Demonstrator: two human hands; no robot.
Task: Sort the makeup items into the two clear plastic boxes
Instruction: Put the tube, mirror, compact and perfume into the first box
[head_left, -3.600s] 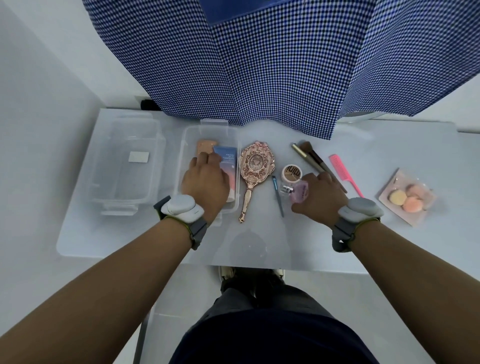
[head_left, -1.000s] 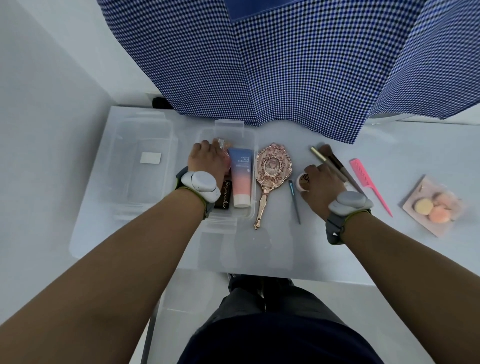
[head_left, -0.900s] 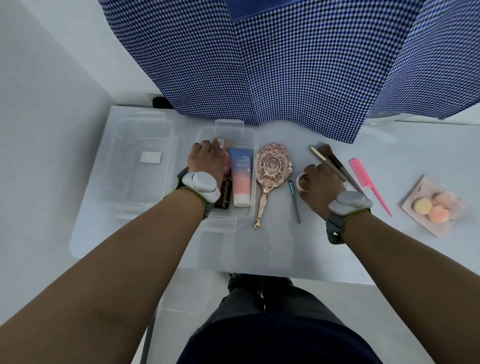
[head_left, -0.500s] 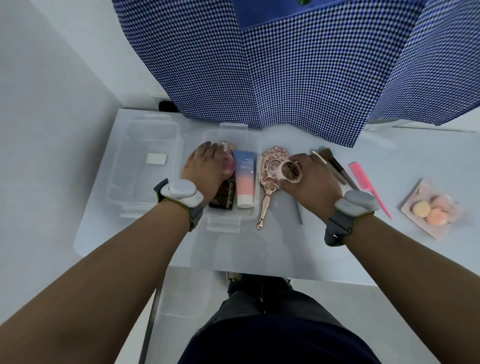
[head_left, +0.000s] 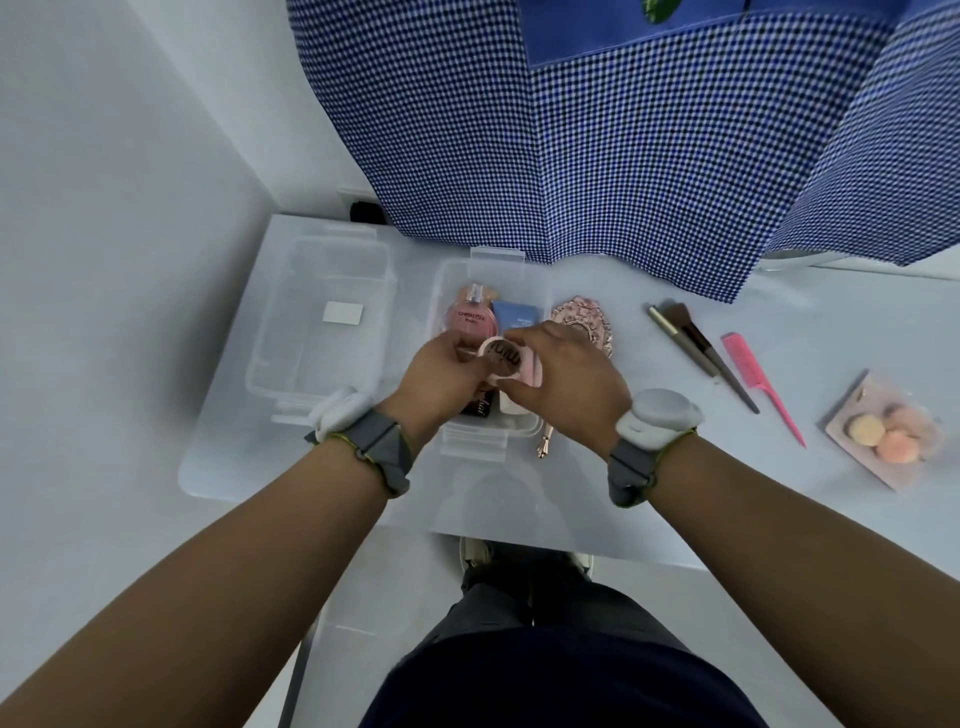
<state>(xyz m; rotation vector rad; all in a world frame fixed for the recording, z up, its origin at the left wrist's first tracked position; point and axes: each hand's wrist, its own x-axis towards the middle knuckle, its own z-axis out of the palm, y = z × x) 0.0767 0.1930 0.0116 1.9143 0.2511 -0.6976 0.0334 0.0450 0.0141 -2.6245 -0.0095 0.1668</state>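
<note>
Both hands meet over the middle clear box (head_left: 472, 446). A small round pink jar (head_left: 502, 359) with a brown lid is pinched between my right hand (head_left: 566, 371) and my left hand (head_left: 441, 376), above the box. Inside that box lie a round pink perfume bottle (head_left: 470, 319), a blue-to-peach tube (head_left: 517, 314) and a dark item (head_left: 477, 408), the last two partly hidden by my hands. The left clear box (head_left: 270, 332) holds only a white sticker.
A rose-gold hand mirror (head_left: 589, 325) lies right of the middle box, its handle tip (head_left: 543, 449) by my right wrist. Two makeup brushes (head_left: 693, 345), a pink comb (head_left: 761, 387) and a packet of puffs (head_left: 880, 431) lie further right. A checked cloth (head_left: 597, 130) hangs behind.
My right hand picked the round jar off the table and carried it left over the mirror to the middle box. My left hand left the perfume bottle in the box and came to the jar.
</note>
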